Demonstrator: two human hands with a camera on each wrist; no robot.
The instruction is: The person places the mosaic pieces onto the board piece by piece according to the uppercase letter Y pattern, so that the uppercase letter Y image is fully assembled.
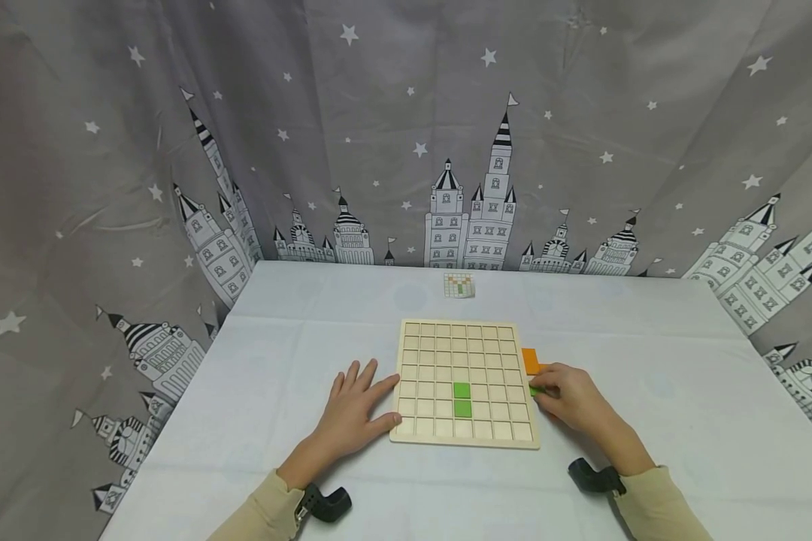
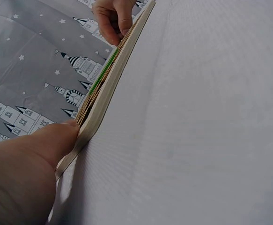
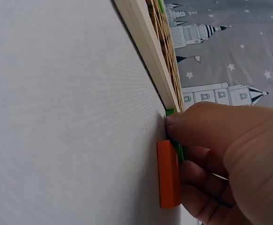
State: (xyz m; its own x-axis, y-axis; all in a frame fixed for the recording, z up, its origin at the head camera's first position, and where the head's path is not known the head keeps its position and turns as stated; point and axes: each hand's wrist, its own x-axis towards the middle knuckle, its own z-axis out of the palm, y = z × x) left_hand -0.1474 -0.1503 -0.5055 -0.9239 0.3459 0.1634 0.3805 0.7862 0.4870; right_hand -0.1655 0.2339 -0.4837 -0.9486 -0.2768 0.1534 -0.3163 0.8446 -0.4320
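Observation:
A pale wooden grid board (image 1: 422, 391) lies on the table, two green square tiles (image 1: 462, 391) seated one behind the other in its cells. My left hand (image 1: 352, 413) rests at the board's left edge, fingers spread; the left wrist view shows its thumb (image 2: 61, 140) on the rim. Just off the right edge, my right hand (image 1: 571, 394) pinches a green tile (image 3: 180, 149) between thumb and fingers. An orange tile (image 3: 168, 173) lies close by that hand in the right wrist view. Another orange tile (image 1: 530, 361) sits beyond the fingers, along the board's right side.
A small card (image 1: 459, 285) printed with a coloured grid pattern lies behind the board near the table's far edge. White cloth (image 1: 298, 338) covers the table. A grey curtain (image 1: 379, 113) with castles and stars hangs behind it. Each wrist wears a black camera mount (image 1: 328, 503).

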